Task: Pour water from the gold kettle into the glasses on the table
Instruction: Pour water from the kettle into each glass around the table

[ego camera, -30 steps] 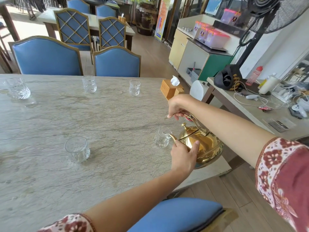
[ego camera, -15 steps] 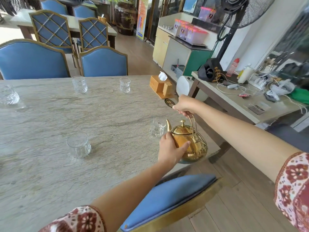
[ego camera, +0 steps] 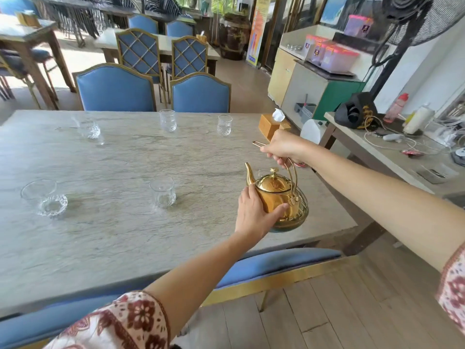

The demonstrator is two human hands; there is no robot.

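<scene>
The gold kettle (ego camera: 279, 197) stands upright over the marble table (ego camera: 113, 235) near its right front corner, spout pointing up and left. My right hand (ego camera: 285, 149) grips its wire handle from above. My left hand (ego camera: 254, 215) is pressed flat against the kettle's left side. The nearest clear glass (ego camera: 162, 191) stands well left of the spout, and a second one (ego camera: 44, 197) is further left. Three more glasses (ego camera: 89, 127), (ego camera: 167, 120), (ego camera: 224, 125) line the far side. How much water the glasses hold I cannot make out.
A wooden tissue box (ego camera: 271, 125) sits at the table's far right corner, just behind my right hand. Blue chairs (ego camera: 113, 89) stand along the far side, and one blue seat (ego camera: 276, 263) is tucked below the near edge. A cluttered side table (ego camera: 392, 157) stands to the right.
The kettle has come back from tilting at the nearest glass to upright and now sits further right of it. Both hands stay on the kettle. The camera view shifted left.
</scene>
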